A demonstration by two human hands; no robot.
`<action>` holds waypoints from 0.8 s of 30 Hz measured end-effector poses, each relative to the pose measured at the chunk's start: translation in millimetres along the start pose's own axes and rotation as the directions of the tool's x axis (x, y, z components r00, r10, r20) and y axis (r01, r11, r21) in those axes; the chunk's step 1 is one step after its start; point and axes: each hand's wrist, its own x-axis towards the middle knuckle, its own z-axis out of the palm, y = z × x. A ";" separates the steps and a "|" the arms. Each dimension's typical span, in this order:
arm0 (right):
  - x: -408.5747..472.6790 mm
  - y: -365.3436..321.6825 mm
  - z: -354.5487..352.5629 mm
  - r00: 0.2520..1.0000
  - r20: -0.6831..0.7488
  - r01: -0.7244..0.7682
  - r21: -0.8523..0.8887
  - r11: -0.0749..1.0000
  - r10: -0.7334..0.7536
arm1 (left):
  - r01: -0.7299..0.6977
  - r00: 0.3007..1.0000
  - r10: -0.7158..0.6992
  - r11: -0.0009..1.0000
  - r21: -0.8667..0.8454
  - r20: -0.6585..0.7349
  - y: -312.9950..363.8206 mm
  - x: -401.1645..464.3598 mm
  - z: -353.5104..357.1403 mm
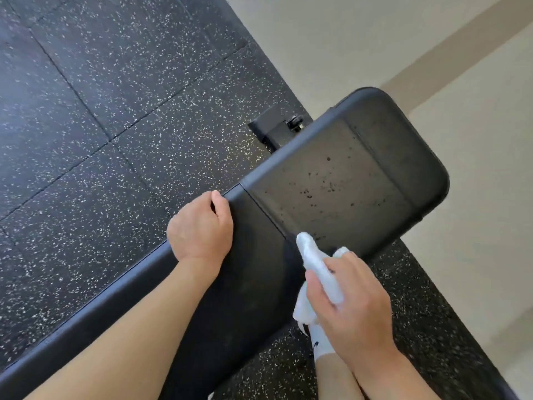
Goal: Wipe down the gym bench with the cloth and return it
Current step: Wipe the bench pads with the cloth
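A black padded gym bench point(340, 174) runs diagonally from lower left to upper right. Its far pad carries dark specks and droplets. My left hand point(200, 226) grips the bench's left edge near the seam between the two pads, fingers curled over the side. My right hand point(352, 301) holds a bunched white cloth point(314, 261) just above the bench's near-right edge. The cloth's tip points at the seam and the speckled pad.
Black rubber floor tiles with white flecks point(101, 111) lie to the left and below. A cream wall with a beige baseboard point(447, 44) stands right behind the bench end. A black frame foot point(277, 131) sticks out under the bench. My leg in a white sock point(320, 342) stands below the right hand.
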 end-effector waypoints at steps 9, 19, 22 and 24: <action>57.0 -46.0 87.3 0.942 -0.292 -0.186 -0.052 0.981 0.163 | 0.037 0.999 -0.039 0.997 0.069 0.021 4.1 2.5 3.8; 134.3 -80.7 121.5 0.916 -0.398 -0.008 0.118 0.993 0.055 | 0.042 0.997 -0.048 0.994 0.097 0.058 0.9 7.3 5.9; 65.3 -21.0 80.4 0.926 -0.365 0.097 -0.014 0.995 -0.095 | 0.010 0.999 -0.012 0.998 0.061 0.037 0.5 4.2 5.4; 26.7 18.8 50.1 0.939 -0.310 0.116 -0.129 0.985 -0.151 | -0.001 0.999 0.000 0.999 0.032 0.043 -0.1 4.5 4.5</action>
